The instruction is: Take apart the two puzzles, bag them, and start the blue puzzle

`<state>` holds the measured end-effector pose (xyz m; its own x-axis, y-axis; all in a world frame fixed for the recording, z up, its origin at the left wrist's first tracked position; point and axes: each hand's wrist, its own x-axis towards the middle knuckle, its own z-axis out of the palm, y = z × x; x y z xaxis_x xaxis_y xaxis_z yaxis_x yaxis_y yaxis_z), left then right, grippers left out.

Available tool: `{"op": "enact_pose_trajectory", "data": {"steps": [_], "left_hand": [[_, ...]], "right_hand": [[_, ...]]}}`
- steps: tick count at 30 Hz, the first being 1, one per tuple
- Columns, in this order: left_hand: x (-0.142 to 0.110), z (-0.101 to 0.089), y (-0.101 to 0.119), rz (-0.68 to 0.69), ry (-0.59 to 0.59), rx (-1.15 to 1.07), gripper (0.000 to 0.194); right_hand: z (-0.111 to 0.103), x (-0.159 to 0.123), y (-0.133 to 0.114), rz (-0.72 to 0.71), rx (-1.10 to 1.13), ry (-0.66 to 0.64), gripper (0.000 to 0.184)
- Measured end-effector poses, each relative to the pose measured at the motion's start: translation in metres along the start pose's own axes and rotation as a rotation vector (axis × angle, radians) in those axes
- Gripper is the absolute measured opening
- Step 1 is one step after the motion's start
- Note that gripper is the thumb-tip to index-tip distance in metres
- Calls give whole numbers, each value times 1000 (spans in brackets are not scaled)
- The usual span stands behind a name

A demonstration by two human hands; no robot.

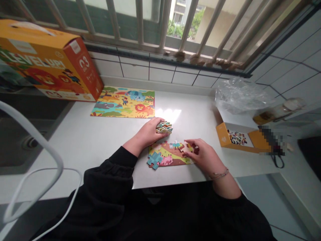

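My left hand (153, 130) is closed around a thick stack of jigsaw pieces (164, 127), held just above the counter. With thumb and fingers, my right hand (202, 154) pinches a single jigsaw piece (186, 149) at the right part of a colourful picture sheet (177, 159). That sheet shows a pink animal, green ground and a brown path; whether it is a board or joined pieces, I cannot tell. A loose blue-green jigsaw piece (154, 160) lies over its left end, below my left wrist.
A picture card (125, 103) with animals lies at the back left before a big orange box (50, 67). On the right, an open orange box (225, 140) holds small pieces, near crumpled clear plastic (240, 95) and a bottle (283, 108). A white cable (54, 150) crosses the left foreground beside the sink (15, 134).
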<state>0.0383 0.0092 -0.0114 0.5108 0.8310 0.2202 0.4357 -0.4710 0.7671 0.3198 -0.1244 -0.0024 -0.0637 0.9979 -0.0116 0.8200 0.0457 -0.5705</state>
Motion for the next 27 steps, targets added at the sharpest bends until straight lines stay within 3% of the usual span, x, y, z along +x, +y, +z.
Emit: {"op": "enact_pose_trajectory", "data": {"steps": [7,11,16,21,27], "left_hand": [[1,1,-2,-2,1,-18,45],[1,1,-2,0,0,-18,47],[1,0,-1,-5,-7,-18,46],[1,0,-1,-5,-3,-13,44],[1,0,0,-2,-10,-24,43]], "right_hand": [[-21,-1,2,-54,-11,-118,55],[-22,-3,-6,-54,-68,-137,48],[-32,-1,-11,22,-85,-204,49],[-50,18,-2,154,-179,-193,49],[-51,40,-8,136,-260,-322,49]]}}
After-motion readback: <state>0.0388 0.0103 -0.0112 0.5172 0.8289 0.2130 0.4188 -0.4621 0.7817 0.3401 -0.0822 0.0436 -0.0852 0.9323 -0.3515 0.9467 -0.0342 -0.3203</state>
